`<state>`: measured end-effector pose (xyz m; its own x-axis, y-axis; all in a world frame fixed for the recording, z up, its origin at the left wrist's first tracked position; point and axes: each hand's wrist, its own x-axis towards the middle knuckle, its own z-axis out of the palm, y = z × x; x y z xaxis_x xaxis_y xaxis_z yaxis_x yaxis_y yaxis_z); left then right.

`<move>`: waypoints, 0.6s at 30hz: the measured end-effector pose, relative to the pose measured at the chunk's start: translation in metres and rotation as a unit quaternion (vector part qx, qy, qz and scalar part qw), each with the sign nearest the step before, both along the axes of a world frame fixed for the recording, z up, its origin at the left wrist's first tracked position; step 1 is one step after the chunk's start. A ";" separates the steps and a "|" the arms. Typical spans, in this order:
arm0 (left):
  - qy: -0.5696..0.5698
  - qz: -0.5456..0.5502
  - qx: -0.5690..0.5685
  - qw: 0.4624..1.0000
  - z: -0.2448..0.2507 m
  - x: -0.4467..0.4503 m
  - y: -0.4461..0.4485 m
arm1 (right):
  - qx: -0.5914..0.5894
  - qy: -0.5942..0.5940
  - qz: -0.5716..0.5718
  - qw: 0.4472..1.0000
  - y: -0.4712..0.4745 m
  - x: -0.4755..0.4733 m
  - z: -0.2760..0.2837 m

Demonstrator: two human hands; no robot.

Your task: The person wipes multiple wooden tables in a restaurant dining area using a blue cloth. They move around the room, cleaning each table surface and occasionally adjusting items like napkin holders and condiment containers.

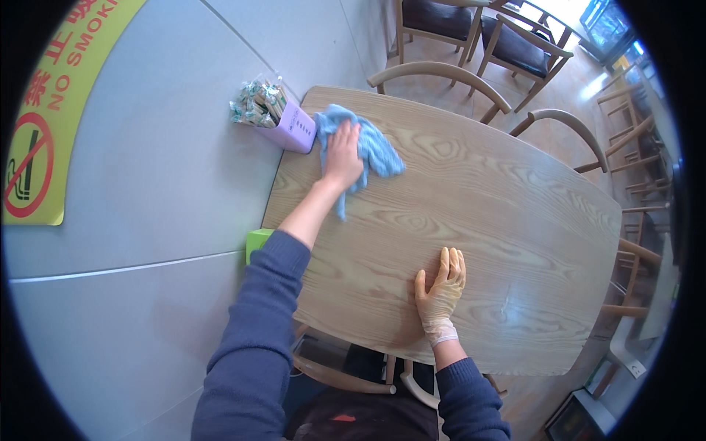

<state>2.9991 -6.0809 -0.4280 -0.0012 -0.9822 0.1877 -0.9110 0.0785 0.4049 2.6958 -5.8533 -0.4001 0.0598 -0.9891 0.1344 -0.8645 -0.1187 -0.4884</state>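
My bare left hand (343, 156) lies on a crumpled light blue cloth (380, 150), pressing it to the wood-grain tabletop (496, 204) near the far left corner. Whether its fingers grip the cloth or only rest flat on it cannot be told. Right beside the cloth stands a lilac plastic holder (295, 129) packed with wrapped sticks (262, 102), against the wall. My right hand (441, 286), in a thin translucent yellowish glove, rests on the tabletop nearer to me, with the thumb apart from the fingers and nothing held.
A tiled wall (165, 165) with a yellow no-smoking sign (60, 110) borders the table's left side. A green box (256, 242) sits by the wall, partly behind my left sleeve. Wooden chairs (441, 69) stand along the far edge, others (342, 377) at the near edge.
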 end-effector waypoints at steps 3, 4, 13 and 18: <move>-0.006 0.073 -0.005 0.997 0.009 0.000 -0.035 | 0.006 0.008 0.003 1.000 0.001 0.000 0.001; -0.001 0.080 -0.003 0.997 0.010 -0.009 -0.036 | 0.004 0.010 0.000 1.000 0.000 -0.001 0.001; 0.258 0.006 0.007 0.966 0.076 -0.035 0.081 | -0.008 0.028 -0.015 0.999 0.000 -0.006 -0.001; 0.373 0.296 -0.218 0.852 0.119 0.041 0.070 | -0.025 0.022 -0.015 0.999 0.000 -0.001 -0.002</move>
